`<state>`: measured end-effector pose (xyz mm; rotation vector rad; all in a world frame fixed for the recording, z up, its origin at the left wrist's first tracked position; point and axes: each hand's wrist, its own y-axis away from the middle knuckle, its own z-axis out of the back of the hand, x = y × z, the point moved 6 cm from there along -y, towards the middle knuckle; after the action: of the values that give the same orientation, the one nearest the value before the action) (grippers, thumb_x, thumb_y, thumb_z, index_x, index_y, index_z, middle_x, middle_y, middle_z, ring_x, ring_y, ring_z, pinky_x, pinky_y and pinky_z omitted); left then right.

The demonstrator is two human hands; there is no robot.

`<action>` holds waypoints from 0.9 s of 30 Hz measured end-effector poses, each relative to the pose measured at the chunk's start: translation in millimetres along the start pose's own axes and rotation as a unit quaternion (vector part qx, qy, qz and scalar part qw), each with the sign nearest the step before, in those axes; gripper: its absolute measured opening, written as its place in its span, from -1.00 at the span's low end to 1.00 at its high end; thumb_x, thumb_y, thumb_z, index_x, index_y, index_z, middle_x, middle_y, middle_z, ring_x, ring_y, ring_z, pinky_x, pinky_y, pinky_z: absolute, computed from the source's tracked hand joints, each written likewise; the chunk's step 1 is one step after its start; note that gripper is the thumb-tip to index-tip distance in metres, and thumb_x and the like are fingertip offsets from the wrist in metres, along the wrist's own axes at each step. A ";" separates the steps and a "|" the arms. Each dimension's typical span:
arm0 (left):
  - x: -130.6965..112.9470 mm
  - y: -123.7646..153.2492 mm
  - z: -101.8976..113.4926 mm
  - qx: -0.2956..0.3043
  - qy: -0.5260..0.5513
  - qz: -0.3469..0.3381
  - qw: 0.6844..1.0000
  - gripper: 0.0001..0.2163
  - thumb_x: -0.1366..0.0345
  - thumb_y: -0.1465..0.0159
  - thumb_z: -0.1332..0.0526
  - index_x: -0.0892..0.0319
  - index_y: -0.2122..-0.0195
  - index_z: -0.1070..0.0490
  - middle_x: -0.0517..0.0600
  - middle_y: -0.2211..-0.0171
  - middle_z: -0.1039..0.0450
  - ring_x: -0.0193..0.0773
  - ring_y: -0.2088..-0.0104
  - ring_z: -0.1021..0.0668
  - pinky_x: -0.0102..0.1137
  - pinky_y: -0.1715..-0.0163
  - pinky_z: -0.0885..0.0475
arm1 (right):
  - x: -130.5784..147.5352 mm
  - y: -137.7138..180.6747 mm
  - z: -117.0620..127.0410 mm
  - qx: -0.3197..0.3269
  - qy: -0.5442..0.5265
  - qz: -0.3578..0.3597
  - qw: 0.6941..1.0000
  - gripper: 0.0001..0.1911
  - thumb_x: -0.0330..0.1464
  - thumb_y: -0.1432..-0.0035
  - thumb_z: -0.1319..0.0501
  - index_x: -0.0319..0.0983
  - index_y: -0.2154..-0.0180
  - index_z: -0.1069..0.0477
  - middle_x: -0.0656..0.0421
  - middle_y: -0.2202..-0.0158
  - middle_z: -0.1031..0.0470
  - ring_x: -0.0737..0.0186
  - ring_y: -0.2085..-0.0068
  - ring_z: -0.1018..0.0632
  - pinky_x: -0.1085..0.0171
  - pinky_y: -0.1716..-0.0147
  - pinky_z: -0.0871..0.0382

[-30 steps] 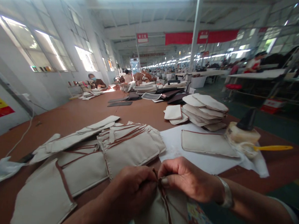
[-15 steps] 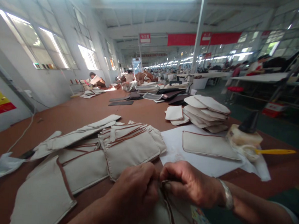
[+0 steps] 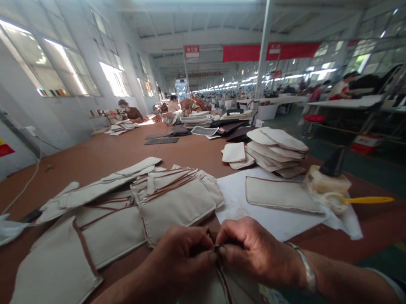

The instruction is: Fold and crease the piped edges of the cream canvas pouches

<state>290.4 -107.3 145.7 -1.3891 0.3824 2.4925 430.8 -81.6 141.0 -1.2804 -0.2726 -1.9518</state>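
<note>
Two tight pinches from you, left hand [image 3: 180, 257] and right hand [image 3: 257, 250] close together on the brown-edged cream piece [image 3: 200, 295] | it's your side of the white sheet [image 3: 231, 196] | flat panel [image 3: 282, 194] on that sheet | panel pile [image 3: 180, 205] just left of it

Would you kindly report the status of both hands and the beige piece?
Left hand, right hand: pinching the beige piece. Brown strip visible below. Beige panels beyond, not in the way.
</note>
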 end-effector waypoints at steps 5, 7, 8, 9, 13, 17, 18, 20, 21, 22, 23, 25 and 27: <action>-9.0 3.6 -5.0 -0.020 -0.022 -0.046 0.998 -0.79 0.32 -0.23 -0.15 0.27 0.51 -0.44 -0.11 0.54 -0.30 -0.39 0.50 -0.30 -0.53 0.52 -0.19 | 4.0 4.6 -1.5 -0.023 0.011 0.000 1.000 -0.92 -0.48 -0.12 -0.17 -0.30 0.30 -0.42 0.28 0.51 -0.37 0.41 0.50 -0.32 0.44 0.52 -0.18; -13.4 4.6 -6.1 -0.027 -0.037 -0.077 0.996 -0.81 0.36 -0.22 -0.13 0.25 0.52 -0.42 -0.11 0.54 -0.30 -0.39 0.49 -0.31 -0.52 0.49 -0.21 | 5.0 5.3 -3.1 -0.018 0.004 0.012 1.000 -0.87 -0.51 -0.10 -0.15 -0.30 0.27 -0.42 0.28 0.50 -0.37 0.41 0.50 -0.32 0.43 0.51 -0.19; -14.0 5.1 -5.9 -0.032 -0.038 -0.082 0.995 -0.82 0.37 -0.22 -0.12 0.25 0.51 -0.42 -0.10 0.53 -0.31 -0.38 0.48 -0.32 -0.52 0.48 -0.22 | 6.7 5.4 -3.0 -0.019 0.004 0.029 0.999 -0.87 -0.52 -0.09 -0.15 -0.30 0.28 -0.41 0.28 0.50 -0.36 0.40 0.50 -0.32 0.43 0.51 -0.19; -12.8 5.4 -5.5 -0.036 -0.033 -0.074 0.996 -0.83 0.38 -0.21 -0.12 0.24 0.50 -0.43 -0.10 0.53 -0.31 -0.37 0.48 -0.32 -0.52 0.48 -0.22 | 9.4 5.7 -2.3 -0.024 0.006 0.052 0.998 -0.88 -0.53 -0.08 -0.14 -0.29 0.30 -0.41 0.28 0.51 -0.34 0.40 0.50 -0.31 0.43 0.50 -0.19; 1.7 6.9 -6.5 -0.011 0.054 0.001 0.999 -0.86 0.33 -0.16 -0.17 0.26 0.48 -0.43 -0.11 0.53 -0.30 -0.38 0.49 -0.28 -0.52 0.50 -0.19 | 21.8 10.2 0.0 -0.022 0.028 0.152 0.988 -0.86 -0.48 -0.21 -0.08 -0.28 0.35 -0.39 0.22 0.47 -0.36 0.37 0.46 -0.34 0.40 0.45 -0.21; 15.9 8.3 -14.6 0.037 0.229 0.066 0.970 -0.88 0.31 -0.07 -0.23 0.27 0.43 -0.45 -0.12 0.56 -0.29 -0.41 0.53 -0.25 -0.53 0.55 -0.13 | 19.1 17.8 -4.9 0.033 0.130 0.171 0.976 -0.75 -0.38 -0.35 0.00 -0.26 0.22 -0.45 0.12 0.34 -0.41 0.29 0.36 -0.40 0.35 0.41 -0.24; 19.2 8.1 -16.9 0.039 0.267 0.083 0.959 -0.86 0.28 -0.08 -0.24 0.27 0.43 -0.44 -0.12 0.57 -0.29 -0.41 0.54 -0.26 -0.53 0.56 -0.12 | 16.7 19.7 -6.7 0.041 0.178 0.175 0.967 -0.75 -0.35 -0.35 -0.02 -0.25 0.19 -0.46 0.11 0.32 -0.41 0.27 0.36 -0.40 0.34 0.41 -0.22; 24.9 6.7 -21.4 0.036 0.315 0.107 0.943 -0.78 0.18 -0.11 -0.30 0.26 0.44 -0.41 -0.11 0.57 -0.29 -0.42 0.56 -0.26 -0.52 0.57 -0.12 | 12.1 22.8 -8.5 0.038 0.260 0.183 0.947 -0.75 -0.31 -0.35 -0.05 -0.25 0.19 -0.47 0.12 0.36 -0.40 0.27 0.38 -0.38 0.31 0.44 -0.17; 27.5 5.7 -23.6 0.034 0.323 0.113 0.939 -0.73 0.12 -0.12 -0.33 0.25 0.44 -0.40 -0.12 0.58 -0.29 -0.43 0.57 -0.25 -0.52 0.57 -0.11 | 10.0 23.8 -8.2 0.030 0.281 0.183 0.942 -0.74 -0.30 -0.36 -0.05 -0.26 0.21 -0.47 0.13 0.39 -0.39 0.27 0.40 -0.37 0.31 0.46 -0.15; 29.6 4.5 -25.2 0.031 0.324 0.112 0.939 -0.69 0.09 -0.11 -0.37 0.25 0.44 -0.38 -0.12 0.58 -0.28 -0.44 0.57 -0.24 -0.52 0.57 -0.11 | 8.0 24.4 -7.2 0.021 0.286 0.174 0.942 -0.72 -0.29 -0.37 -0.04 -0.26 0.24 -0.47 0.14 0.42 -0.38 0.28 0.42 -0.36 0.31 0.47 -0.14; 30.8 3.5 -26.5 0.031 0.320 0.104 0.941 -0.66 0.07 -0.09 -0.40 0.25 0.45 -0.37 -0.13 0.57 -0.28 -0.45 0.57 -0.24 -0.52 0.56 -0.11 | 6.9 25.2 -6.7 0.021 0.274 0.169 0.947 -0.71 -0.28 -0.38 -0.03 -0.26 0.25 -0.47 0.15 0.43 -0.38 0.29 0.43 -0.35 0.31 0.47 -0.14; 30.3 2.7 -28.0 0.038 0.305 0.075 0.949 -0.63 0.06 -0.09 -0.42 0.27 0.45 -0.37 -0.10 0.54 -0.30 -0.45 0.54 -0.25 -0.53 0.54 -0.13 | 8.1 27.5 -6.2 0.040 0.207 0.167 0.963 -0.69 -0.27 -0.39 -0.01 -0.26 0.25 -0.46 0.13 0.39 -0.41 0.29 0.40 -0.38 0.32 0.43 -0.20; 26.2 4.2 -28.7 0.056 0.292 0.046 0.954 -0.64 0.05 -0.13 -0.39 0.27 0.43 -0.39 -0.08 0.51 -0.33 -0.43 0.52 -0.27 -0.53 0.54 -0.14 | 10.1 28.7 -1.0 0.039 0.093 0.141 0.985 -0.69 -0.25 -0.40 0.02 -0.26 0.15 -0.43 0.10 0.31 -0.44 0.27 0.33 -0.41 0.32 0.35 -0.28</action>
<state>298.2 -118.7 109.2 -2.0809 0.7029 2.0346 448.1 -106.5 142.8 -1.0178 -0.0673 -1.7833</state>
